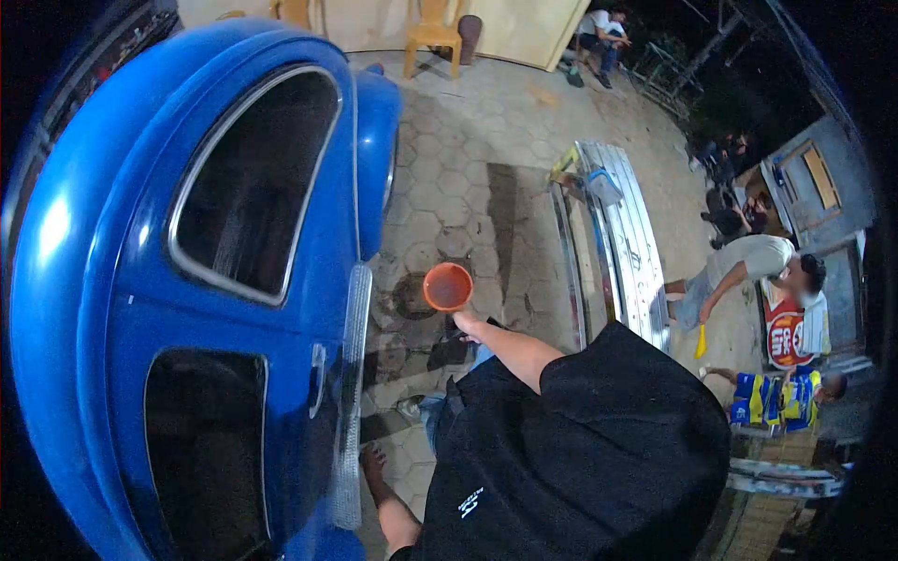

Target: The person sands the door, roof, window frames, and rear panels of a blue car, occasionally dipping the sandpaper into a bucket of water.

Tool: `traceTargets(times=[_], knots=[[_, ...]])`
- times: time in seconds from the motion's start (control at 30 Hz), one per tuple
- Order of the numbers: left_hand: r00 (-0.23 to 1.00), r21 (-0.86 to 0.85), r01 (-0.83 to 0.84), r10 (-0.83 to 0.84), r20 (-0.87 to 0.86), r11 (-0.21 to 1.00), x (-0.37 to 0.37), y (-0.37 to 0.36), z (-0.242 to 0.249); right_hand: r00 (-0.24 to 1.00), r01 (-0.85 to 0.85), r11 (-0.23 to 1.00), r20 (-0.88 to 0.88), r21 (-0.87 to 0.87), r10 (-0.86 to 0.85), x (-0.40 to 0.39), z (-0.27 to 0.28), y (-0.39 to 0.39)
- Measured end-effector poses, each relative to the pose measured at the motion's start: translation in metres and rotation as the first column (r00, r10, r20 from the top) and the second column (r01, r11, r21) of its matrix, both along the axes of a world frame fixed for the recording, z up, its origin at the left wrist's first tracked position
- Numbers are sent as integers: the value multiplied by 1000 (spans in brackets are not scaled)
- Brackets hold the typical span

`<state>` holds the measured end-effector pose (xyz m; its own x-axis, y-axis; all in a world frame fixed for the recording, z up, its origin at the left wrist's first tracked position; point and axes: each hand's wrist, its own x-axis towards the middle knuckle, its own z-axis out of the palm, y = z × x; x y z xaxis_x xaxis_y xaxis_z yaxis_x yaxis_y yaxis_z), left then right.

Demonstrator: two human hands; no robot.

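My right hand (465, 323) is closed at the edge of a round orange dipper (448, 286), held out over the paving with its mouth facing up. The inside of the dipper looks reddish brown, and its grip is hidden by my fingers. Lower down, my left hand (374, 462) hangs with fingers apart, beside the ribbed silver running board (350, 402) of a blue car (309, 327). Nothing shows in that hand. The car's rounded side, with its dark windows and chrome door handle (318, 381), fills the left of the view.
A long silver bench-like stand (631, 243) with a small blue item (604, 187) on it stands to the right. A yellow plastic chair (434, 39) is at the back. One person (748, 262) bends over at the right, holding something yellow (701, 341); others sit farther off.
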<state>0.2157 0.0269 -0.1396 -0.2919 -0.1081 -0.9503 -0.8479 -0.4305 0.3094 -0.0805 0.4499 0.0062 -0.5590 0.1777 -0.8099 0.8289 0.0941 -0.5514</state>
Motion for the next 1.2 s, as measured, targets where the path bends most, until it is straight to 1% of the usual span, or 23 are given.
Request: traceTargets(times=[0.03, 0.07, 0.13, 0.23, 0.27, 0.3, 0.33, 0.4, 0.5, 0.53, 0.57, 0.6, 0.63, 0.67, 0.7, 0.73, 0.8, 0.93, 0.97, 1.03, 1.1, 1.13, 1.2], knots=[[999, -77, 13, -10, 42, 997, -8, 9, 8, 1000, 20, 998, 11, 53, -20, -6, -20, 14], [999, -51, 49, -48, 15, 997, -10, 17, 15, 999, 36, 993, 19, 108, -38, -15, -33, 27], [992, 0, 125, -125, -32, 992, -5, 35, 30, 995, 2, 999, 103, 46, -7, -30, -20, 45], [936, -70, 335, -324, 139, 939, -31, 92, 56, 978, -194, 980, 89, 36, 190, -65, -23, 78], [951, 45, 291, -294, 97, 956, -46, 111, 58, 946, -312, 950, 94, 19, 309, -79, -31, 91], [965, 160, 244, -255, 55, 957, -64, 124, 50, 900, -426, 903, 118, 51, 418, -92, -75, 106], [978, 274, 192, -208, 30, 942, -73, 138, 50, 857, -514, 856, 61, 53, 511, -103, -54, 125], [955, 115, 293, -296, 14, 949, -125, 191, 65, 806, -551, 778, -51, 301, 590, -110, -141, 141], [911, -165, 411, -397, 112, 896, -198, 254, 57, 808, -584, 789, 44, 191, 587, -124, -142, 157], [935, -225, 336, -353, -38, 914, -206, 268, 61, 813, -566, 790, -3, 234, 583, -125, -132, 160], [930, -283, 253, -313, -191, 925, -217, 284, 64, 824, -565, 818, 127, 109, 553, -139, -115, 165], [917, -303, 302, -362, -165, 904, -236, 297, 89, 813, -537, 844, 263, -6, 519, -151, -102, 166], [894, -320, 362, -423, -147, 876, -261, 311, 114, 742, -668, 722, 82, 180, 665, -148, -137, 170], [899, -311, 349, -410, -157, 884, -265, 324, 109, 606, -717, 582, -72, 383, 792, -141, -179, 175], [899, -305, 338, -401, -173, 890, -271, 333, 100, 691, -692, 684, -64, 229, 720, -174, -110, 170], [895, -304, 339, -405, -189, 891, -279, 332, 87, 649, -716, 647, -92, 261, 755, -177, -145, 168], [774, -451, 532, -627, -83, 716, -286, 339, 39, 545, -759, 553, -131, 342, 828, -183, -245, 176], [559, -680, 698, -765, 319, 227, -275, 373, -40, 556, -803, 466, 188, 370, 810, -239, -307, 152], [597, -691, 681, -731, 331, 243, -283, 382, -49, 340, -829, 242, 112, 504, 934, -224, -413, 166], [672, -706, 650, -646, 361, 282, -295, 407, -56, 689, -717, 642, 133, 272, 712, -241, -492, 168], [691, -732, 606, -662, 290, 311, -302, 426, -77, 829, -559, 826, 64, 80, 555, -238, -573, 179], [698, -745, 585, -667, 260, 320, -307, 433, -82, 746, -666, 735, 80, 128, 661, -245, -583, 180], [708, -700, 625, -628, 323, 345, -335, 452, -87, 395, -888, 333, 156, 317, 905, -273, -596, 170]])
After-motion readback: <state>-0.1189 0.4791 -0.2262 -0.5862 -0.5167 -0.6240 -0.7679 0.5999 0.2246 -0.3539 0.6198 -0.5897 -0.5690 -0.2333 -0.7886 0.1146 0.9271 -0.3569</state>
